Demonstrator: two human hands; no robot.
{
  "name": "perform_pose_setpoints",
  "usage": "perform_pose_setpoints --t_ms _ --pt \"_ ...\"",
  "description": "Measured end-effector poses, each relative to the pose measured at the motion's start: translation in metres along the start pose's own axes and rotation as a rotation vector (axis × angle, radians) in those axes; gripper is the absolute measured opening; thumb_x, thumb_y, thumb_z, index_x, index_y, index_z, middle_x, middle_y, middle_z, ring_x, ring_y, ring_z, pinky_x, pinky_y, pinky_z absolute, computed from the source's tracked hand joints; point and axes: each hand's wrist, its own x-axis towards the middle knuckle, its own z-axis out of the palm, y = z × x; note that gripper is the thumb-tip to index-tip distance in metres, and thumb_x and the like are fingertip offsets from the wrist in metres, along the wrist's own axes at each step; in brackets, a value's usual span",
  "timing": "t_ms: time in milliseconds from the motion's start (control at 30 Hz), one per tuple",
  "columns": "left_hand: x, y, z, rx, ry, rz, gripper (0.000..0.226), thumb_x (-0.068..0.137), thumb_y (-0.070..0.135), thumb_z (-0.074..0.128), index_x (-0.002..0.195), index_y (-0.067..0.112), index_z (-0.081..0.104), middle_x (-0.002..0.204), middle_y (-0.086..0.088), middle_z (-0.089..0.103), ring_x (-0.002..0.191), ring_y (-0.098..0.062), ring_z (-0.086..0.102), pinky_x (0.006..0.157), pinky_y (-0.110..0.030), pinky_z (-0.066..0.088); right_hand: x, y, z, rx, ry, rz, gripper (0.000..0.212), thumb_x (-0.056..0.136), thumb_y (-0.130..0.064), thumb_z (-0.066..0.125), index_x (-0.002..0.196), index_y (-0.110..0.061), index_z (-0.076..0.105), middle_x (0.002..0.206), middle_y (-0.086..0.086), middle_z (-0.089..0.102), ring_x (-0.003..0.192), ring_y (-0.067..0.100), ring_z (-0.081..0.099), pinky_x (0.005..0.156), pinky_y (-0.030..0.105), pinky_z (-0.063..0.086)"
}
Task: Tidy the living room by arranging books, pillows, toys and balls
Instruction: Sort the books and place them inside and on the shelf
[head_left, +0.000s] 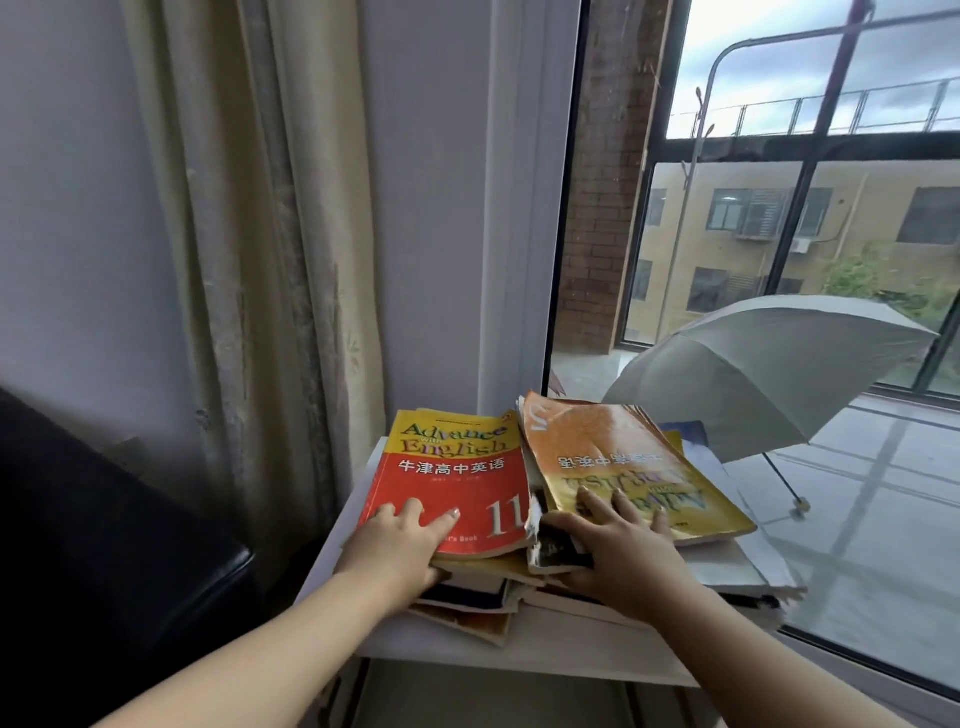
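A red and yellow "Advance with English" book (457, 467) tops the left pile on a white shelf (519, 654) by the window. My left hand (400, 545) grips its near edge, fingers on the cover and thumb underneath. To the right lies an orange and yellow book (613, 457), upside down to me, on a second pile. My right hand (618, 551) holds its near left corner, fingers spread on the cover and thumb below. Several worn books (467, 597) are stacked beneath both.
A beige curtain (270, 260) hangs at the left beside the white window frame (519, 208). Something dark, like a black seat (104, 545), fills the lower left. Outside the glass an open grey umbrella (769, 374) rests on a tiled balcony.
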Motion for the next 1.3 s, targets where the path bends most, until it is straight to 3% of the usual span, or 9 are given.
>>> perform_pose_setpoints --t_ms 267,400,500,567,700,867,967,1167,1300 --pt "0.007 0.003 -0.005 -0.073 -0.092 -0.065 0.073 0.089 0.045 0.052 0.148 0.037 0.009 0.148 -0.009 0.020 0.137 -0.033 0.026 0.112 -0.045 0.031 -0.008 -0.011 0.008 0.045 -0.006 0.078 0.083 0.077 -0.074 0.046 0.144 -0.047 0.006 0.159 -0.001 -0.011 0.143 0.039 -0.014 0.107 0.068 -0.006" --pt "0.002 0.005 0.000 -0.073 -0.121 -0.057 0.087 0.084 0.058 0.052 0.149 0.035 -0.002 0.154 -0.008 0.007 0.144 -0.039 0.002 0.118 -0.049 0.010 -0.012 -0.016 0.013 0.057 0.016 0.111 0.100 0.072 -0.079 0.046 0.145 -0.044 -0.014 0.158 0.000 -0.015 0.142 0.039 -0.018 0.107 0.065 -0.010" --pt "-0.002 0.003 0.005 -0.074 -0.093 -0.049 0.091 0.083 0.065 0.047 0.148 0.034 -0.008 0.156 -0.006 0.001 0.144 -0.037 -0.006 0.117 -0.049 0.000 -0.012 -0.020 0.013 0.110 0.040 0.159 0.112 0.071 -0.080 0.046 0.147 -0.030 -0.018 0.158 -0.002 -0.013 0.143 0.034 -0.017 0.109 0.062 -0.009" --pt "-0.001 0.003 0.007 -0.077 -0.073 -0.051 0.091 0.083 0.068 0.044 0.149 0.034 -0.008 0.156 -0.006 0.001 0.144 -0.038 -0.006 0.117 -0.049 -0.001 -0.012 -0.021 0.012 0.108 0.035 0.185 0.110 0.074 -0.077 0.046 0.150 -0.022 -0.012 0.159 -0.002 -0.012 0.144 0.032 -0.016 0.110 0.062 -0.007" --pt "-0.001 0.004 0.010 -0.095 -0.043 -0.060 0.088 0.082 0.073 0.037 0.149 0.034 -0.004 0.156 -0.007 0.004 0.144 -0.038 -0.002 0.118 -0.050 0.002 -0.011 -0.025 0.010 0.122 0.054 0.210 0.098 0.081 -0.067 0.050 0.150 -0.023 -0.002 0.159 -0.004 -0.008 0.145 0.030 -0.011 0.112 0.062 -0.004" --pt "-0.010 0.015 0.015 -0.092 0.062 -0.111 0.078 0.088 0.064 0.037 0.149 0.031 0.003 0.153 -0.010 0.013 0.144 -0.037 0.005 0.117 -0.050 0.006 -0.014 -0.029 0.013 0.154 0.093 0.220 0.084 0.087 -0.056 0.052 0.149 -0.024 0.006 0.159 -0.004 -0.002 0.146 0.030 -0.006 0.112 0.062 -0.001" --pt "-0.018 0.023 0.021 -0.112 0.126 -0.136 0.069 0.093 0.056 0.037 0.149 0.028 0.008 0.150 -0.012 0.018 0.143 -0.037 0.009 0.118 -0.050 0.008 -0.016 -0.027 0.013 0.160 0.095 0.215 0.080 0.088 -0.054 0.051 0.149 -0.025 0.007 0.159 -0.006 -0.001 0.146 0.029 -0.006 0.112 0.061 0.000" --pt "-0.015 0.009 0.008 -0.185 0.071 -0.072 0.066 0.092 0.054 0.042 0.148 0.032 0.015 0.144 -0.008 0.023 0.136 -0.031 0.025 0.115 -0.043 0.023 -0.016 -0.029 0.015 0.167 0.113 0.216 0.083 0.087 -0.057 0.049 0.149 -0.025 0.004 0.159 -0.005 -0.002 0.146 0.028 -0.008 0.112 0.061 -0.002" --pt "-0.013 0.002 0.013 -0.211 0.060 -0.033 0.066 0.092 0.055 0.040 0.148 0.033 0.013 0.154 0.000 0.015 0.145 -0.027 0.008 0.119 -0.046 0.008 -0.017 -0.029 0.014 0.193 0.089 0.208 0.087 0.085 -0.063 0.047 0.150 -0.026 0.003 0.159 -0.006 -0.003 0.146 0.027 -0.010 0.112 0.060 -0.005"
